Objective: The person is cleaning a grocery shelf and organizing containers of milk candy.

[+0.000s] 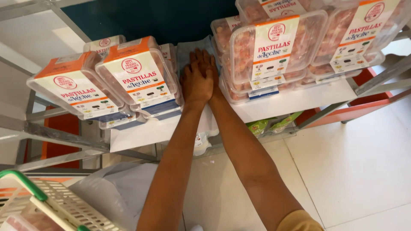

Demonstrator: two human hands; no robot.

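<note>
My left hand (196, 80) lies flat, fingers stretched out, in the gap between two groups of clear plastic boxes on a white shelf (295, 100). Tucked under its edge is my right hand (215, 83), mostly hidden, its side pressed against the right stack of boxes (274, 47). These boxes hold pinkish sweets and carry white and orange labels. The left stack of boxes (137, 72) stands a little apart from my left hand. Neither hand grips anything. A pale blue cloth or sheet (188, 49) shows at the back of the gap.
A white basket with a green rim (40, 199) is at the lower left, beside a white plastic bag (115, 188). White packets (201, 141) and green packets (269, 124) lie under the shelf. Grey metal rack bars (51, 134) and an orange frame (364, 102) flank it, above a white tiled floor (351, 162).
</note>
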